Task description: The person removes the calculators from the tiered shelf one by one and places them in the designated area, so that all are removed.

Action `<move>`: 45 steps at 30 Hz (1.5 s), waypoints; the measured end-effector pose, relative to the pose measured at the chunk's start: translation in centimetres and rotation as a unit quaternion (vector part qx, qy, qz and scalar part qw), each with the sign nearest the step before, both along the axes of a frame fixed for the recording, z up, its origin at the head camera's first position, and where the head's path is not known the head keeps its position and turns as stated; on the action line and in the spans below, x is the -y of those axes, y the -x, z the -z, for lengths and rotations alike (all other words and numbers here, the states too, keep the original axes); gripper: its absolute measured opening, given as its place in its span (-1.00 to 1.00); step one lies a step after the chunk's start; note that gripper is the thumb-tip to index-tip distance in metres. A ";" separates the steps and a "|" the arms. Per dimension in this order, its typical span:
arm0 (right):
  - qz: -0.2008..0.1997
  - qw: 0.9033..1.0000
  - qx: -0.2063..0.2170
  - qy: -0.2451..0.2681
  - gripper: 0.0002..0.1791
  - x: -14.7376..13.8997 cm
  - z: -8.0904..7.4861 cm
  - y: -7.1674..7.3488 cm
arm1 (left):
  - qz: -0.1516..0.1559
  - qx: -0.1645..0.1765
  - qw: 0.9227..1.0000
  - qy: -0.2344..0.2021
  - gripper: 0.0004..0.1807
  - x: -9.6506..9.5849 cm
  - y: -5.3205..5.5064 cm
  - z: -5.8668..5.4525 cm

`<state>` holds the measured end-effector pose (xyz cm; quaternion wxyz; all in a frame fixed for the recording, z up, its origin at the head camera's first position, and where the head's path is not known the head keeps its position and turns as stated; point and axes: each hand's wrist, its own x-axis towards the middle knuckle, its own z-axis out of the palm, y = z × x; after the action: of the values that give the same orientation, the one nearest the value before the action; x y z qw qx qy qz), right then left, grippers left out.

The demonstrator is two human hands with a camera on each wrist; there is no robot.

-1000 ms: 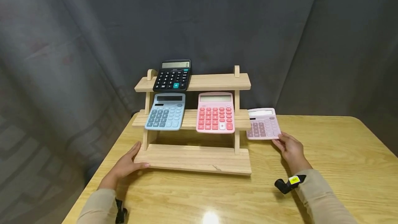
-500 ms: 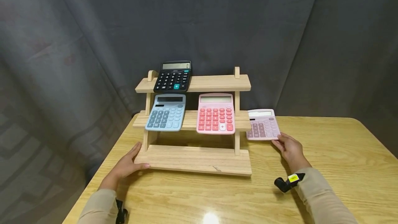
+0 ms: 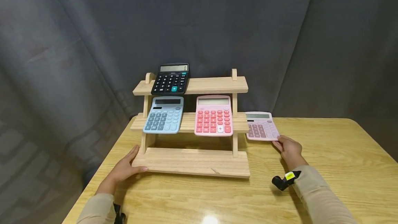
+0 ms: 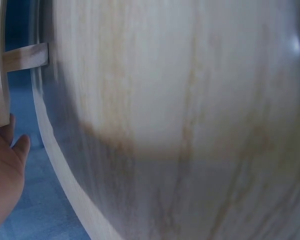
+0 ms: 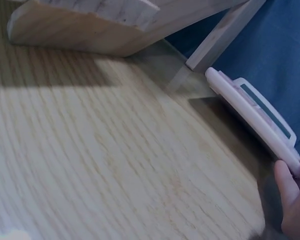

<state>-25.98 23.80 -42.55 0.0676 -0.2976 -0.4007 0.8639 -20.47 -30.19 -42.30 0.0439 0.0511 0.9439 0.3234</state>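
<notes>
My right hand [image 3: 290,149] pinches the lower right corner of a pale lilac calculator [image 3: 265,129] beside a three-tier wooden display rack [image 3: 192,161]. In the right wrist view, this calculator [image 5: 255,117] is tilted, with a shadow on the table below it. Part of its left side is hidden behind the rack's middle shelf. My left hand [image 3: 122,168] holds the left end of the bottom shelf, thumb at the front edge and fingers along the end. A black calculator [image 3: 171,78] leans on the top shelf; a blue calculator [image 3: 164,115] and a pink calculator [image 3: 213,115] lean on the middle one.
The rack stands on a light wood-grain table [image 3: 326,155], whose back edge meets a dark grey curtain [image 3: 202,20]. Black camera mounts [image 3: 283,182] are worn on both wrists. Bright glare lies near the table's front.
The glare on the lilac calculator's display is gone, its tilt slightly changed. The head view has shifted a little. Both hands keep their holds.
</notes>
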 end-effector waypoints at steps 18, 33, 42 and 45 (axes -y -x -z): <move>0.014 0.974 0.072 -0.215 -0.87 -0.1 1.3 1.0 | 0.005 -0.007 1.000 -0.006 0.10 0.2 0.2 0.1; -0.031 0.912 0.096 -0.397 -0.71 0.2 1.4 0.3 | 0.005 -0.012 1.000 -0.011 0.10 0.2 0.1 0.3; -0.034 0.919 0.069 -0.387 -0.55 -2.1 5.0 2.7 | 0.007 -0.018 1.000 -0.011 0.09 0.1 0.0 0.4; -0.022 0.944 0.033 -0.326 -0.58 -2.4 5.2 3.0 | 0.006 -0.017 1.000 -0.012 0.09 0.2 0.1 0.5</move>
<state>-28.97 26.16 -47.74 0.1290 -0.2786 -0.6690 0.6769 -20.60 -30.36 -42.79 0.0295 0.0631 0.9402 0.3335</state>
